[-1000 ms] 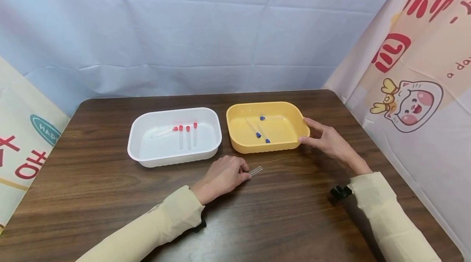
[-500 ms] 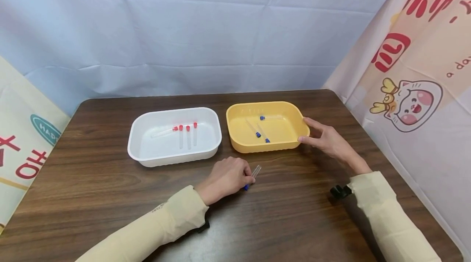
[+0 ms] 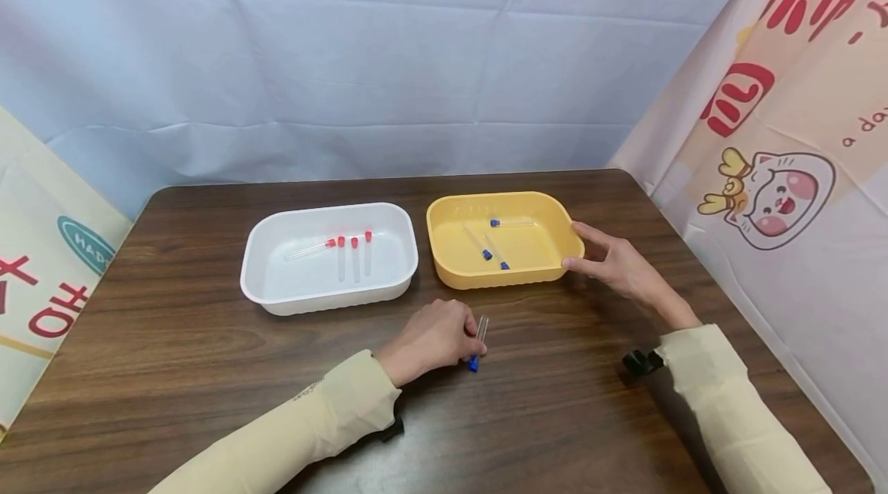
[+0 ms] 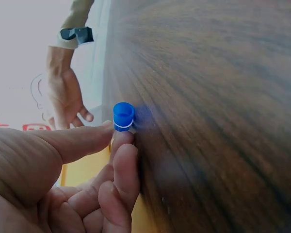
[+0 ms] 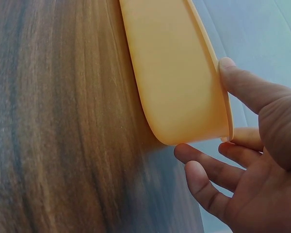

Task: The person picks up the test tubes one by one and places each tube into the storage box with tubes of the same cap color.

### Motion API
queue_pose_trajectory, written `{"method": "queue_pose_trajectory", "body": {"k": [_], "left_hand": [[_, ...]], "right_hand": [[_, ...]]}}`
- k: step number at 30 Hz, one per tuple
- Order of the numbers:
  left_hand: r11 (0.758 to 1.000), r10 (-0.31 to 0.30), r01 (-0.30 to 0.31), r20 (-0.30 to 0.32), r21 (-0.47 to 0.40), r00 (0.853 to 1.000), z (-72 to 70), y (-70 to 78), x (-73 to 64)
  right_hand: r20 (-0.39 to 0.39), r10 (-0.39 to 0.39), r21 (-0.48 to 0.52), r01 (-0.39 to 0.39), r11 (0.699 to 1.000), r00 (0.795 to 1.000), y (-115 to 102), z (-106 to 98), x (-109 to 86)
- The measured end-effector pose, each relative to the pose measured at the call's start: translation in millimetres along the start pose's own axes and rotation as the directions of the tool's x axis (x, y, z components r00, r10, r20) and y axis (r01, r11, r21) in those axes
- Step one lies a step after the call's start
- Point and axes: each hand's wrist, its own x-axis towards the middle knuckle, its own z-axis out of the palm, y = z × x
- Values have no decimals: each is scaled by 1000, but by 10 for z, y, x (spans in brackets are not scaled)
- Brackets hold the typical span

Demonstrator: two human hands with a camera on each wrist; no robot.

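Note:
My left hand [image 3: 444, 336] pinches a clear test tube [image 3: 482, 328] with a blue cap [image 4: 123, 115] between thumb and fingers, low over the brown table. The cap end points toward me, and a second blue edge shows right behind it in the left wrist view. At the right end of the yellow tray [image 3: 509, 278], my right hand [image 3: 624, 267] holds the rim, with the thumb on the near corner and fingers around the end wall. Inside that tray lie several blue-capped tubes [image 3: 503, 265]. Left of it stands a white tray [image 3: 333, 300] holding several red-capped tubes [image 3: 356, 259].
The wooden table [image 3: 173, 371] extends in front of both trays and to either side. A white cloth [image 3: 375, 78] hangs behind its far edge, and printed cloths [image 3: 784, 193] hang at the sides.
The left hand has shifted slightly right and toward me, turning the tube so that its blue cap has come into view and points nearer to me. My right hand and both trays have stayed put.

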Motion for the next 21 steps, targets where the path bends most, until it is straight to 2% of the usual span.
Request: {"method": "queue_pose_trajectory", "body": {"k": [4,7,12,15,17,21], "left_hand": [[999,-31,31,2,-13,1000,1,14,-12],[999,-38,38,-8,12,999,2,12,-13],[996,-8,12,-50,86,999,-11,-23,7],[994,49,-43,-63,96,997,-25,-67,27],[989,113,-107,-59,98,992,-34,-96,36],[961,243,-236,-37,145,969,-51,-132,36]], "right_hand": [[5,-11,-5,11,1000,1000,-8,-3,-1],[8,-19,-10,19,1000,1000,-32,-10,-11],[6,-26,-15,26,1000,1000,-47,-11,-15],[10,-31,-21,31,999,999,-37,-12,-9],[14,-36,-23,37,999,999,-28,-12,-6],[11,-37,-11,37,999,999,-25,-12,-3]]}}
